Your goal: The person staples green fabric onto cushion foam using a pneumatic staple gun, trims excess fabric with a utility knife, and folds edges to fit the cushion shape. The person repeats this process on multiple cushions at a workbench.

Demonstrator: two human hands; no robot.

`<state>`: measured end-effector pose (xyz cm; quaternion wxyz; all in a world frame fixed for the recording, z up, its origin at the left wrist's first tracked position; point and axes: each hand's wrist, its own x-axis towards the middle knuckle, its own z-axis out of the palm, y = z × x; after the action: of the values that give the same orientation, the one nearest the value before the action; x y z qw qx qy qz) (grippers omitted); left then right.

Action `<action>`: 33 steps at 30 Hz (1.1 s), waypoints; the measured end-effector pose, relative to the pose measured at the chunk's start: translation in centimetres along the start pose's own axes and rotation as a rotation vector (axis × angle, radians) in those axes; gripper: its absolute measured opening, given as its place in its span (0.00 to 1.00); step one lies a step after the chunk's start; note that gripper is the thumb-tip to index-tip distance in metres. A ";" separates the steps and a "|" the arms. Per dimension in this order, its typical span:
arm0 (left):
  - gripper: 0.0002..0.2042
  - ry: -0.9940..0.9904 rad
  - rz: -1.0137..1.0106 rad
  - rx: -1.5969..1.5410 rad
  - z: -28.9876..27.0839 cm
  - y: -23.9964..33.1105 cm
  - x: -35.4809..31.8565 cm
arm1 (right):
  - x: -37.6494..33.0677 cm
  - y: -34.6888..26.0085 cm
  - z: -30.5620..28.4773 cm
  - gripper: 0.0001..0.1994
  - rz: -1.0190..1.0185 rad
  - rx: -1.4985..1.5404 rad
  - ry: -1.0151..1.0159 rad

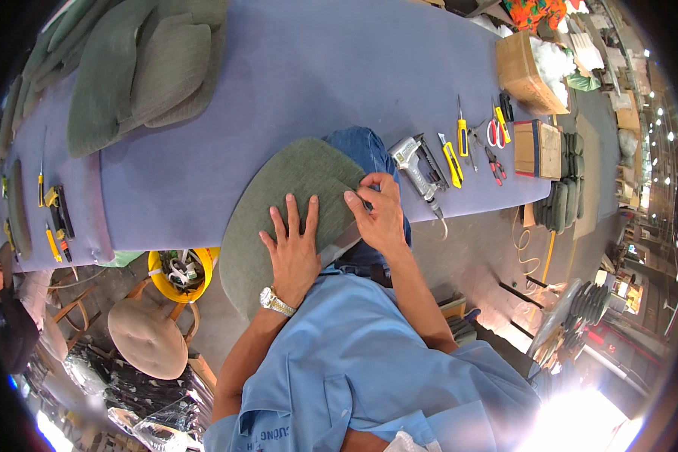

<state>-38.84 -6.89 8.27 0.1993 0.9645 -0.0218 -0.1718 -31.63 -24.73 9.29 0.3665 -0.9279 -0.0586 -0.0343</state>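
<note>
Across green cushion (pixel 267 184), left hand (pixel 294 255) spread flat, grip released; right hand (pixel 383 216) grip pinching its edge.

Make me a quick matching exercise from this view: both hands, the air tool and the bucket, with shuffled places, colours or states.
1. left hand
2. right hand
3. air tool
4. bucket

A. yellow, left of the person
B. curled at the right edge of the green panel
C. silver, lying on the table
D. spread flat on the panel's top

Pairs: 1-D, 2-B, 3-C, 4-A
</note>
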 end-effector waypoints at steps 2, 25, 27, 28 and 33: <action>0.55 -0.027 0.020 -0.052 -1.0 -0.1 0.1 | -0.4 0.3 0.5 0.16 0.017 0.028 0.047; 0.50 -0.081 0.386 -0.356 -6.5 -0.4 7.1 | 0.1 -3.2 0.2 0.16 0.196 0.372 0.013; 0.50 -0.103 0.367 -0.408 -7.0 -0.9 7.5 | 0.8 -3.3 0.7 0.15 0.211 0.396 0.031; 0.49 -0.123 0.338 -0.420 -7.3 -1.0 7.6 | 1.1 -3.3 0.9 0.14 0.216 0.406 0.037; 0.46 -0.143 0.397 -0.429 -8.0 -1.6 8.5 | 1.5 -4.4 1.3 0.13 0.133 0.191 0.154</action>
<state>-28.16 -3.32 11.79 0.4260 0.8628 -0.1871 -0.1977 -30.69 -20.47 11.47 0.4579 -0.8854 0.0282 -0.0751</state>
